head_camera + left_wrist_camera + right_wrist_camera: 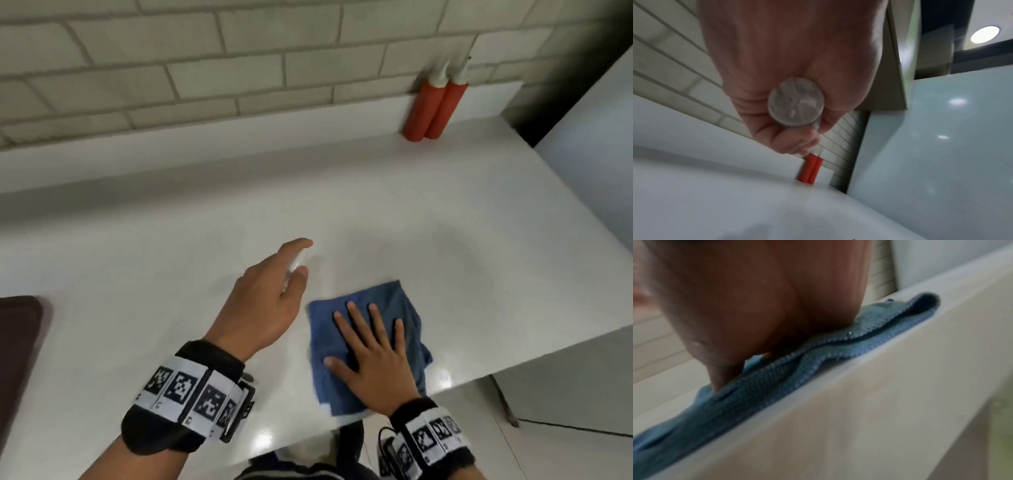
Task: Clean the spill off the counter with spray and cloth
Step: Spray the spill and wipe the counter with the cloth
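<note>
A blue folded cloth (400,308) lies on the white counter (171,240) near its front edge. My right hand (373,346) presses flat on it with straight, spread fingers; in the right wrist view the palm sits on the cloth (869,331). My left hand (274,294) hovers over the counter just left of the cloth and grips a small clear spray bottle (295,263), mostly hidden by the fingers. Its round base (796,102) shows in the left wrist view, with the fingers (795,142) curled round it. No spill is plain to see.
Two red squeeze bottles (433,109) with white nozzles lean against the brick-tile backsplash at the back right. A dark brown object (17,359) lies at the counter's left edge. A pale panel (589,164) bounds the counter on the right.
</note>
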Motion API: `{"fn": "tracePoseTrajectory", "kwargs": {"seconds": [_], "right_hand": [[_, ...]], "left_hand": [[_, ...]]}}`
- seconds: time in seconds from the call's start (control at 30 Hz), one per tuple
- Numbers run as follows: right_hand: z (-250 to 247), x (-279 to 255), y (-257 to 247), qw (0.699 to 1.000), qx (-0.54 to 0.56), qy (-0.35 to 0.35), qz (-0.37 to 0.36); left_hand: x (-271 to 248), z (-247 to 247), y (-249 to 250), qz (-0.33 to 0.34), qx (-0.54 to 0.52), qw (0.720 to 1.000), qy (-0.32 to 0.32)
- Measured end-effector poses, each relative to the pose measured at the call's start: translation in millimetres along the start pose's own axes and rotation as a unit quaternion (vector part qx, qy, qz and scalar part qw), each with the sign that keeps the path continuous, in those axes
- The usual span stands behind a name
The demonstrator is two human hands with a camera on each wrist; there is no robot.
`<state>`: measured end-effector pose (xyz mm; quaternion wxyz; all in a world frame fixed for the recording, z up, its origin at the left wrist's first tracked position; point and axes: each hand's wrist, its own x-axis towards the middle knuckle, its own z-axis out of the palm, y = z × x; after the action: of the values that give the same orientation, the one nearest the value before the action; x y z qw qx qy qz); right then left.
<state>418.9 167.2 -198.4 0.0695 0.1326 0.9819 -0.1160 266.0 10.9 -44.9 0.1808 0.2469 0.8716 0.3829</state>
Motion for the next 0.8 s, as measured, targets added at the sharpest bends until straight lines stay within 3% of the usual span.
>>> {"fn": "tracePoseTrajectory", "kwargs": {"seconds": [0.07,0.2,0.27,0.37,0.5,0.67,0.8], "right_hand": [[-10,-9,31,0.998,0.017,-0.011,0.065],[-12,-53,59,0.999,0.034,-0.03,-0.022],[-15,-60,85,0.999,0.036,-0.012,-0.004],[-22,-53,121,0.997,0.043,0.004,0.07],[-28,-44,162,0.992,0.052,0.006,0.117],[-42,-16,192,0.989,0.054,-0.018,0.136],[-61,31,202,0.988,0.037,-0.064,0.139]], "left_hand": [[22,31,28,0.022,0.021,0.999,-0.012],[77,77,75,0.054,0.08,0.995,0.002],[104,93,93,0.067,0.109,0.992,0.015],[136,109,108,0.08,0.156,0.984,0.033],[158,119,117,0.081,0.17,0.981,0.048],[166,116,119,0.086,0.169,0.978,0.083],[167,97,103,0.034,0.154,0.981,0.109]]}}
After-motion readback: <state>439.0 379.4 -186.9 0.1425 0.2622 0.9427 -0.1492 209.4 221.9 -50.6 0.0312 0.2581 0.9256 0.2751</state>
